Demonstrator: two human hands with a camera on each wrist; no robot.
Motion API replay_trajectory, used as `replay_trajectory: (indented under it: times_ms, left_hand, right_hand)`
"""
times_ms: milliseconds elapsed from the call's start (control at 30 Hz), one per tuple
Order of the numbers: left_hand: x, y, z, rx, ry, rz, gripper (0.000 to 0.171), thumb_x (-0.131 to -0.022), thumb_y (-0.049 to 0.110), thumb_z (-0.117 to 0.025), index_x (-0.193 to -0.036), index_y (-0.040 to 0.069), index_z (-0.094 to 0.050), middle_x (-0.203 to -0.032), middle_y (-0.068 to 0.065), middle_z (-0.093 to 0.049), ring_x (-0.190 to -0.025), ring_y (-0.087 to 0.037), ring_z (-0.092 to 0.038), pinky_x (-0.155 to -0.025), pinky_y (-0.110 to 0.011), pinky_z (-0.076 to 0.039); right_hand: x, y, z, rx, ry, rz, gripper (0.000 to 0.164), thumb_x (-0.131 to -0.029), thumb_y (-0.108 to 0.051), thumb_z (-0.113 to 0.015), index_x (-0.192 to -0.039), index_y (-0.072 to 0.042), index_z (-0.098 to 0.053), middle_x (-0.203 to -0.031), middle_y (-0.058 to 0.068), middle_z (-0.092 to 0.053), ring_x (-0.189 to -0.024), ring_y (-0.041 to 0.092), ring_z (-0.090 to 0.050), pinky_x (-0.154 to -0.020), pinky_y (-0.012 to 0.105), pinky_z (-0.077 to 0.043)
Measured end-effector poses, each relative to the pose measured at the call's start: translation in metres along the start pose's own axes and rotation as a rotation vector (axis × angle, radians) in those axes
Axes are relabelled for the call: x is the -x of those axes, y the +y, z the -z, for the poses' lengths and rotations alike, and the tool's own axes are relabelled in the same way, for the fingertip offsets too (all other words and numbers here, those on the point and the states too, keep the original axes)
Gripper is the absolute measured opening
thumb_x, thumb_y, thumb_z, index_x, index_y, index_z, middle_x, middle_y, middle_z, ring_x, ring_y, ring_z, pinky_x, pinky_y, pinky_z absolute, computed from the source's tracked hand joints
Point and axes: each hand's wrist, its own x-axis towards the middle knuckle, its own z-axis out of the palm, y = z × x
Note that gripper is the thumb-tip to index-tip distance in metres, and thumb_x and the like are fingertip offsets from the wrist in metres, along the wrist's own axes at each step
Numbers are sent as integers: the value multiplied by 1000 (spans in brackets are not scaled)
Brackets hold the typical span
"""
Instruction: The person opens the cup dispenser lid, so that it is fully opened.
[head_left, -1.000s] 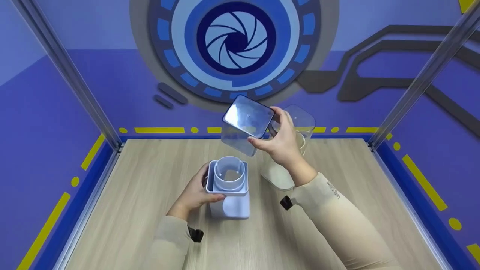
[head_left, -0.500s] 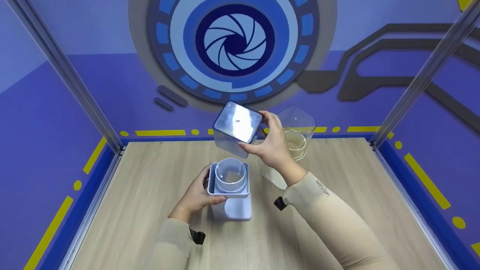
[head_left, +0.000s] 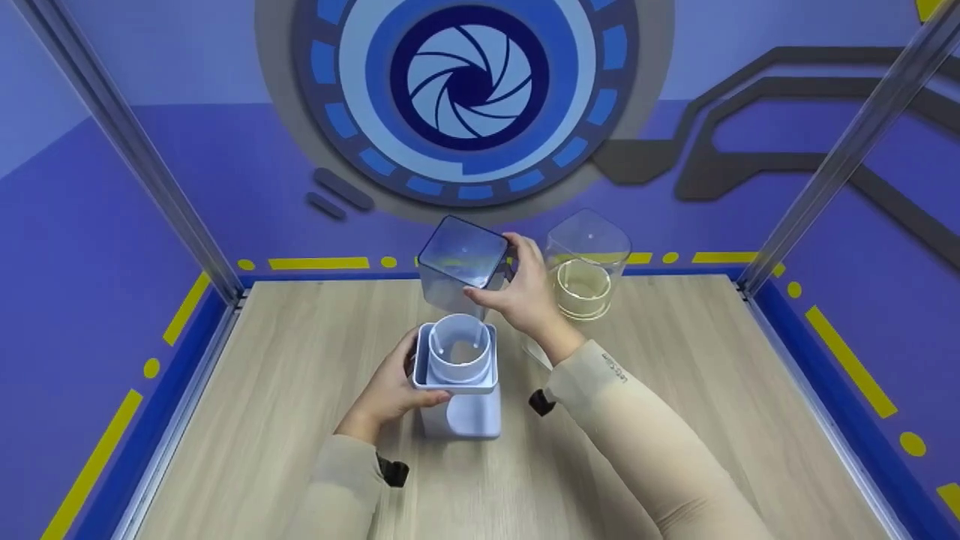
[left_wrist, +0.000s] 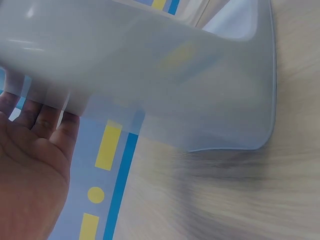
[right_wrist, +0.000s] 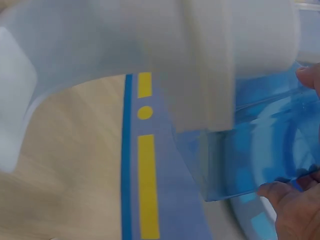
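A pale blue plastic dispenser base (head_left: 474, 417) stands upright on the table, with a square collar and a round tube on top. My left hand (head_left: 384, 394) holds the collar from the left side, thumb across its front. In the left wrist view, the base's smooth wall (left_wrist: 150, 85) hides the fingertips. Just behind and above the tube, my right hand (head_left: 525, 294) grips a clear bluish square container (head_left: 463, 251), which is tilted, flat end upward. The right wrist view shows thumb and fingers on that container (right_wrist: 245, 160), partly behind the base's collar (right_wrist: 200, 90).
Behind my right hand stands a second clear container (head_left: 589, 234) over a cream dispenser base (head_left: 585, 306), partly hidden by the right forearm. A purple-blue wall (head_left: 337, 240) closes off the table's (head_left: 300, 352) back edge. Metal posts (head_left: 814, 169) rise at both back corners.
My right hand has brought the clear container left and down, closer to the tube. More of the cream base shows now. The left hand stays on the collar.
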Motion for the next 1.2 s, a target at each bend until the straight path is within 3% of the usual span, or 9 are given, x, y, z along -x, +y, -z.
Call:
replay_trajectory:
  times_ms: [333,800,1000,1200]
  left_hand:
    - [2,0,1,-5,2,5,129,-70,17,-109,-176,12,-36,-171,-11,-53,-153,-27,-52,-125,-18,-44]
    - [0,-2,-1,6,0,1,126,-72,12,-107,-175,7,-35,-169,-17,-53,-148,-24,-55,-121,-17,-47]
    - [0,-3,-1,-1,-6,2,124,-72,11,-107,-174,5,-36,-169,-19,-53,-151,-27,-54,-121,-15,-46]
    - [-1,-2,0,-8,-7,4,126,-71,15,-109,-174,8,-36,-170,-16,-53,-153,-29,-52,-123,-16,-45]
  right_hand:
    - [0,22,-17,57,-19,-49,109,-74,-33,-107,-162,-4,-49,-161,17,-54,-147,35,-56,-129,49,-49]
    - [-8,45,-43,-76,-32,-180,103,-77,-30,-106,-160,-5,-52,-157,21,-55,-147,40,-60,-128,51,-54]
    - [-8,60,-47,-8,-52,-219,100,-76,-34,-106,-157,-5,-56,-153,20,-62,-144,39,-64,-125,52,-55]
    - [-9,72,-55,31,-62,-197,105,-76,-35,-107,-159,-1,-53,-153,20,-62,-143,39,-62,-124,51,-54]
